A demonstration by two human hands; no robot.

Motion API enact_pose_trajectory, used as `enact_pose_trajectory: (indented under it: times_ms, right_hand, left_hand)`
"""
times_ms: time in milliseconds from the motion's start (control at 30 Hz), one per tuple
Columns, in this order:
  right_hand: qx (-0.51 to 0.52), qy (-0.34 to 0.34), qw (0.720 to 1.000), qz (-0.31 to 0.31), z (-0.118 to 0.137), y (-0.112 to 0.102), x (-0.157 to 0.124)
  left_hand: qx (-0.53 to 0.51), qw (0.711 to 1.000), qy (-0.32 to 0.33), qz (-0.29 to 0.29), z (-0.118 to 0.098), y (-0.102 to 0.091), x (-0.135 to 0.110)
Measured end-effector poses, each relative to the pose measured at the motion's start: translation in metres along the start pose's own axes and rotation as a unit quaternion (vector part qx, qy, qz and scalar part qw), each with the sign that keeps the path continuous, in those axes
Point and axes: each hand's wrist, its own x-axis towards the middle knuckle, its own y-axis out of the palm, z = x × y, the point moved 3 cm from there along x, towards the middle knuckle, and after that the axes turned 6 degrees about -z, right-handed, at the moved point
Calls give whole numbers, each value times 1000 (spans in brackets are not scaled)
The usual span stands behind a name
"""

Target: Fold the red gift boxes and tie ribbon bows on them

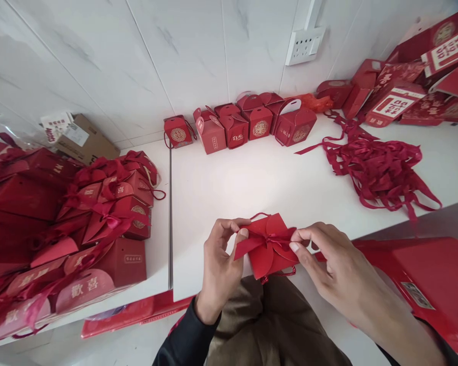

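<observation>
A red gift box (265, 262) with petal-shaped top flaps sits at the near edge of the white table, right in front of me. Across its top a dark red ribbon (248, 245) is tied, with a knot at the middle. My left hand (223, 259) pinches the ribbon's left side between thumb and fingers. On the other side, my right hand (324, 256) pinches the ribbon's right loop between thumb and forefinger. Thin red cord shows at the box's far and near edges. The box's underside is hidden.
A pile of loose red ribbons (381, 168) lies on the right of the white table (213, 193). Several small red boxes (259, 124) line the wall. Ribbon-tied boxes (127, 259) are heaped at left, flat and folded ones (397, 104) at far right. A red stool (435, 274) stands below right.
</observation>
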Motion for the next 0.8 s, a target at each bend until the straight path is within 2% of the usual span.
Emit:
enact_pose_trajectory:
  times_ms: [300,433,667,800]
  right_hand:
    - [12,41,999,8,-12,1,-2]
    - [54,85,995,15,-15,-3,-3]
    - [90,52,994,25,-12,2,6]
    - [124,65,988,59,-12,6,7]
  left_hand:
    - [27,999,-8,-25,3,-2,4]
    - [-1,1000,-18,3,3,-4,3]
    - [-8,997,69,20,3,-16,-4]
    - [37,993,84,72,0,-11,-8]
